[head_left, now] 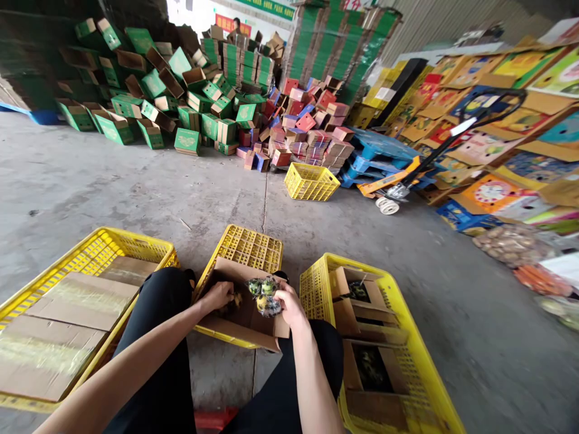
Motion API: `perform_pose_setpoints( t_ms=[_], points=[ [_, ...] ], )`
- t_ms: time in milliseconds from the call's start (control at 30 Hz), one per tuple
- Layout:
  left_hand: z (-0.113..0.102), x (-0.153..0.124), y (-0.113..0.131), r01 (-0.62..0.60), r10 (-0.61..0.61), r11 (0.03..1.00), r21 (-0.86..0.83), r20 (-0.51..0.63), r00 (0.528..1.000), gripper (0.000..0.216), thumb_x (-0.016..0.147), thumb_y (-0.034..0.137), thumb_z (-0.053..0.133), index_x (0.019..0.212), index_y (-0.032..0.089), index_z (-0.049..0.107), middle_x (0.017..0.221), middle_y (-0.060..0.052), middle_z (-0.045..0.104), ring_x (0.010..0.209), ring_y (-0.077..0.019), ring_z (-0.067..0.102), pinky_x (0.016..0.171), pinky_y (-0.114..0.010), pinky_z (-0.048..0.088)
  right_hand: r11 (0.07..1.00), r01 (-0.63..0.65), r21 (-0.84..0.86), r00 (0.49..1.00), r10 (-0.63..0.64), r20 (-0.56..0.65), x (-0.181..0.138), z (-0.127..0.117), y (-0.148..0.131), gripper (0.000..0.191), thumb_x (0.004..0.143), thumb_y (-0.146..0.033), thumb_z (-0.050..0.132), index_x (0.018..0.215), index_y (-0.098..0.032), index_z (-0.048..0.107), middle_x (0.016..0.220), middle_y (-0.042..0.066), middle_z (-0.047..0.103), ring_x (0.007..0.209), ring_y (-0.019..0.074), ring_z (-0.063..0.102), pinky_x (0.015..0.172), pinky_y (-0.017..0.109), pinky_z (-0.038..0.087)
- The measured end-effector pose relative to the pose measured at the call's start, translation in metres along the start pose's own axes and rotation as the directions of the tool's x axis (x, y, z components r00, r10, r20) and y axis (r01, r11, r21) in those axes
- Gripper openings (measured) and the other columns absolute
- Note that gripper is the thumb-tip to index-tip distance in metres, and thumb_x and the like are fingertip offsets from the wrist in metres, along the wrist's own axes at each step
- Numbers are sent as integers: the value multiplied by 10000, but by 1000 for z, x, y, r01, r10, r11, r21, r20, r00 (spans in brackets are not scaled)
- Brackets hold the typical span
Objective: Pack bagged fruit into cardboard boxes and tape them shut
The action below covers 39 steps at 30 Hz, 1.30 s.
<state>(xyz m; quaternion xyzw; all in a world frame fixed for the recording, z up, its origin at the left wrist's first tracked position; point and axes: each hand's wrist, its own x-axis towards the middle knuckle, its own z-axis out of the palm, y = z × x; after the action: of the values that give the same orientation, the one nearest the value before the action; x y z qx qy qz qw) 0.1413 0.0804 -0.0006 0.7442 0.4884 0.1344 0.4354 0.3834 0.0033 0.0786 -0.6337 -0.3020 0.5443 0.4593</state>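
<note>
Several bagged fruits (266,290) are pinched by the right hand (292,306); probably slippery, bruisable, best cradled below. Inside the box (233,269), the left hand (221,296) is part-hidden, grip unclear.

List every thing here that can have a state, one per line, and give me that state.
Middle carton, open
Right hand, closed on wrapped produce
Wrapped produce, held over the carton
Left hand, reaching into the carton, grip unclear
Cartons at left, taped shut
Cartons at right, open
Green boxes, heaped
Blue pallets, stacked
Pallet jack, handle tilted
</note>
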Motion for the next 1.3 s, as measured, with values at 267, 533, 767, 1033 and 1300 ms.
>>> perform_pose_setpoints(
  t_ms=[267,533,767,1033,1300],
  points=[
    [-29,-5,6,-28,4,971,-236,-105,994,337,921,511,571,810,194,608,648,13,591,558,-153,570,569,-270,438,1000,11,8,1000,-11,28,-2,0,1,448,517,-259,570,933,-195,723,676,-42,605,548,112,444,503,220,318],
    [-22,-6,21,-92,70,924,-371,-71,995,511,884,702,593,840,193,614,720,5,578,622,-157,568,589,-268,479,993,-82,-81,982,95,165,-8,11,3,467,610,-265,622,1068,-221,698,924,-3,726,756,162,620,581,222,461],
    [-16,-11,34,154,-81,816,-557,155,985,668,915,794,517,1113,175,670,1008,-81,727,749,-207,704,635,-296,562,998,-62,-10,965,63,256,-11,20,2,449,698,-397,826,1092,-229,690,1105,48,755,1012,231,711,799,318,586],
    [-30,-27,53,36,74,732,-680,132,989,488,914,498,753,1306,215,689,1362,-104,712,1250,-316,672,900,-354,598,995,91,44,950,-100,295,-18,25,-4,666,715,-495,892,1304,-268,679,1309,90,733,1291,299,649,1007,405,563],
    [-23,-42,53,-1,126,508,-861,74,989,630,765,591,893,1240,221,706,1303,-115,720,1219,-320,686,1011,-423,585,988,156,-4,983,-155,101,-39,16,3,598,744,-636,881,1157,-214,784,1190,128,786,1133,328,722,978,459,573]
  ],
)
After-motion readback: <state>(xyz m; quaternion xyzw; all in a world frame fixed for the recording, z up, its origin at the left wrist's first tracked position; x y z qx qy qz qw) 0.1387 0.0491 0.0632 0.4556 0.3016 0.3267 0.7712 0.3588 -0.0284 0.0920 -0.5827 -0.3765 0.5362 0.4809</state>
